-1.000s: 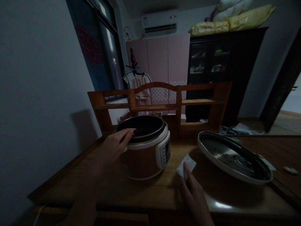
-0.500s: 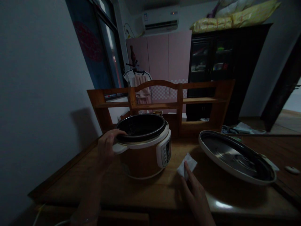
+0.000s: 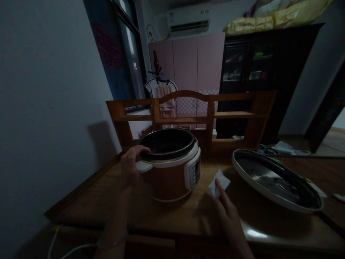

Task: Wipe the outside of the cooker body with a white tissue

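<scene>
An electric pressure cooker [image 3: 169, 183] with a brown body, white trim and a button panel stands lidless on the wooden desk [image 3: 156, 219]. Its black inner pot [image 3: 164, 155] sits in it, the rim standing above the housing. My left hand [image 3: 132, 163] is closed over the pot's left rim, fingertips inside and the palm by the white side handle [image 3: 144, 166]. A folded white tissue [image 3: 219, 183] is pinched in my right hand [image 3: 228, 208], just above the desk, right of the cooker. The round lid [image 3: 277, 180] lies underside up, tilted, further right.
Behind the cooker rises a wooden shelf rack [image 3: 185, 120] along the desk's back edge. A white wall [image 3: 54, 108] bounds the left side. A white cable [image 3: 78, 248] hangs by the front left edge. Pink and dark cabinets stand beyond.
The view has turned slightly left, so everything sits a little further right in the picture. Both hands keep their holds on the inner pot's rim and the tissue.
</scene>
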### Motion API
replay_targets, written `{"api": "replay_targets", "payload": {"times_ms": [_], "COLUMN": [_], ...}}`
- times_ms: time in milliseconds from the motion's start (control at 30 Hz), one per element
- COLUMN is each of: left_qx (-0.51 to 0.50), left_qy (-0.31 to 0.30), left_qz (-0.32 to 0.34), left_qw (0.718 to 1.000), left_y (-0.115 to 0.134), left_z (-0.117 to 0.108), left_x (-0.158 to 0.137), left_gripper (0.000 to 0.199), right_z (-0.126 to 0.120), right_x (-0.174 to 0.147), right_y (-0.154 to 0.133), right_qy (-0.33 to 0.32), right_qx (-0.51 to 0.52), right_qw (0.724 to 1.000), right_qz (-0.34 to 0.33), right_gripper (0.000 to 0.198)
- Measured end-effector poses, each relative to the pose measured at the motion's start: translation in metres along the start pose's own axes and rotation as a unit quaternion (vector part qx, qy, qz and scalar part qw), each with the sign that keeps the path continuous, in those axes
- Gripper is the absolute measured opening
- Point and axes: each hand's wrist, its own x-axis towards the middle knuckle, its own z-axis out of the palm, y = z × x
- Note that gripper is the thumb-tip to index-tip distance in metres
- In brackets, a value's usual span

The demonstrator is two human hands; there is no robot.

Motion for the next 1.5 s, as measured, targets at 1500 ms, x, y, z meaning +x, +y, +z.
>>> {"api": "replay_targets", "payload": {"times_ms": [1500], "left_qx": [-0.025], "left_qy": [-0.003], "left_qz": [0.000], "left_qw": [1.000], "left_y": [-0.001], "left_z": [0.001], "left_x": [0.001], "left_gripper": [0.056], "right_z": [0.042], "right_x": [0.055], "right_y": [-0.090], "right_qy": [0.034], "right_qx": [-0.155], "right_qw": [0.954], "right_qz": [-0.252], "right_gripper": [0.060]}}
